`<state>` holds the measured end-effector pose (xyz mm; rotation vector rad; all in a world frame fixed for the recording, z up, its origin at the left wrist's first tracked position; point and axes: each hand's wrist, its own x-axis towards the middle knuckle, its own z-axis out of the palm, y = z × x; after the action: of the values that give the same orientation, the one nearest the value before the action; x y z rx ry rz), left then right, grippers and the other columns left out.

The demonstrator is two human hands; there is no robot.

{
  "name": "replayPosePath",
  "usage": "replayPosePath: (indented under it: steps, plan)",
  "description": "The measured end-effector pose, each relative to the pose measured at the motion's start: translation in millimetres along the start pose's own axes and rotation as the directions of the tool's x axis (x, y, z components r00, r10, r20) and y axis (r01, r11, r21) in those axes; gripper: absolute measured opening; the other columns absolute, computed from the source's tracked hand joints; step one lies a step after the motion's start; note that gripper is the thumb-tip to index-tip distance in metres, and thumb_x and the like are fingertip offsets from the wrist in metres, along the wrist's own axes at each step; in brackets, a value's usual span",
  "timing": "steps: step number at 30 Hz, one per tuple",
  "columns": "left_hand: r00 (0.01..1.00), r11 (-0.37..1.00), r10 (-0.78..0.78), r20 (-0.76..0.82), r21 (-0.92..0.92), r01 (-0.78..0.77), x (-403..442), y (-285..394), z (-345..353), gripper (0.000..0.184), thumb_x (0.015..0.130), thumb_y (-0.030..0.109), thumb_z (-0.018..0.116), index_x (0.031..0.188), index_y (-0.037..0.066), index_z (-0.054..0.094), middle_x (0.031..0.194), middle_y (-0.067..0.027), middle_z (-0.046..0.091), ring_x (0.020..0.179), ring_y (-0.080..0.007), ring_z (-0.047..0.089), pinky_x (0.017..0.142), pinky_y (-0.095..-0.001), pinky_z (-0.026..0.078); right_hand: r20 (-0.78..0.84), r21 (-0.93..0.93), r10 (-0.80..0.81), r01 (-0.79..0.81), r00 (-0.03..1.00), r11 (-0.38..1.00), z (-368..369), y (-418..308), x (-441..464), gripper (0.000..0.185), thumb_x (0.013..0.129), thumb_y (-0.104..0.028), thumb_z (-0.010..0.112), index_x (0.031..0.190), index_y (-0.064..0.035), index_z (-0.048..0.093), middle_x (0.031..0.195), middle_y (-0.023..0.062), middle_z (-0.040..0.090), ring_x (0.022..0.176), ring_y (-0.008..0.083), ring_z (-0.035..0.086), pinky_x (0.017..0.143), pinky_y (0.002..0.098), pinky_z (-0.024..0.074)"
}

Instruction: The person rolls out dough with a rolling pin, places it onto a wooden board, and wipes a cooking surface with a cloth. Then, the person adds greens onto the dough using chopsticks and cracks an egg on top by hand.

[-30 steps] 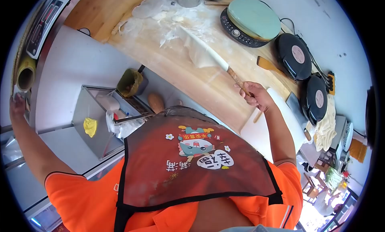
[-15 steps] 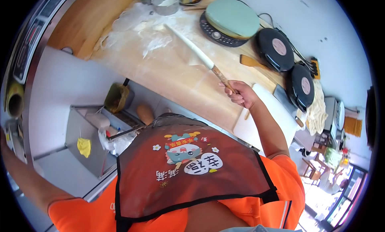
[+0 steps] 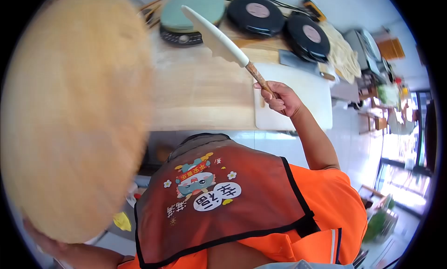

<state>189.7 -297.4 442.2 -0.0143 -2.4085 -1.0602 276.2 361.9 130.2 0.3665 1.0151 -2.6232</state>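
My left hand (image 3: 44, 236), at the lower left, grips the lower edge of a large round wooden board (image 3: 77, 110). The board stands nearly upright, slightly blurred, and fills the left side of the view. Most of the left fingers are hidden behind it. In my right hand (image 3: 281, 99) is a knife (image 3: 219, 41) with a long white, wavy-edged blade and a speckled brown handle. Its fingers are closed around the handle, and the blade points up and left above the wooden worktop (image 3: 200, 92). Below this hand lies a white cutting board (image 3: 312, 99).
At the back stand a green round electric griddle (image 3: 191, 10) and two black round ones, the nearer black griddle (image 3: 307, 36) beside a cleaver (image 3: 298, 59). A crumpled cloth (image 3: 342, 52) lies to the right. A yellow cloth (image 3: 122, 221) shows low on the left.
My left hand has come into view with the round board, which now hides the floury part of the worktop. The view has turned right. My right hand still holds the knife.
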Motion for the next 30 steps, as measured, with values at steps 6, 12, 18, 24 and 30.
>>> replayPosePath:
  steps: [6,12,18,24,30]
  plan:
    - [0.731,0.679,-0.029,0.682,-0.523,0.515,-1.8,1.1,243.9,0.045,0.096,0.018,0.053,0.136,-0.002,0.049,0.126,-0.0123,0.061,0.114,-0.0225,0.062,0.097,-0.0356,0.05,-0.294,-0.036,-0.265,0.266,0.918,0.963,-10.4,8.4,-119.2,0.048,0.105,-0.029,0.048,0.138,0.0067,0.046,0.082,-0.0011,0.049,0.045,0.0012,0.028,0.034,0.0156,0.0249]
    - [0.281,0.567,0.179,0.943,-0.333,0.753,-140.7,30.2,456.0,0.026,0.097,0.019,0.058,0.12,0.005,0.057,0.107,-0.0053,0.064,0.091,-0.0143,0.065,0.08,-0.0314,0.056,-0.53,-0.319,-0.486,0.368,0.694,0.873,4.1,15.8,-240.7,0.045,0.105,-0.025,0.046,0.136,0.008,0.049,0.08,-0.0022,0.052,0.044,0.0004,0.029,0.035,0.0161,0.0226]
    - [0.08,0.616,0.164,0.983,-0.165,0.77,-291.1,31.7,587.3,0.015,0.101,0.019,0.056,0.094,0.006,0.052,0.092,-0.0045,0.061,0.079,-0.0131,0.061,0.072,-0.0311,0.055,-0.721,-0.625,-0.553,-0.047,0.417,0.779,-7.5,55.1,-261.3,0.036,0.107,-0.029,0.048,0.128,-0.0037,0.062,0.076,-0.0055,0.053,0.051,0.0002,0.035,0.046,0.0168,0.0269]
    - [-0.064,0.818,0.062,0.996,-0.014,0.575,-229.6,26.2,583.3,0.029,0.099,0.018,0.058,0.122,0.0,0.057,0.101,-0.0151,0.068,0.092,-0.0278,0.07,0.078,-0.0362,0.055,-0.568,-0.799,-0.742,-0.451,0.355,0.396,-59.6,198.4,-182.2,0.024,0.099,-0.012,0.057,0.121,-0.0021,0.059,0.092,0.0202,0.067,0.082,0.0388,0.067,0.074,0.0422,0.0534]
    - [0.44,0.597,0.773,0.457,-0.288,-0.749,-1.2,5.0,625.7,0.037,0.088,0.018,0.07,0.122,0.007,0.061,0.122,-0.013,0.063,0.12,-0.0327,0.055,0.107,-0.0531,0.037,-0.52,-0.772,-0.775,-0.586,0.36,0.246,-23.2,216.6,-138.6,0.041,0.095,-0.003,0.058,0.134,-0.0072,0.047,0.115,0.0184,0.063,0.09,0.0431,0.064,0.077,0.0487,0.0524]
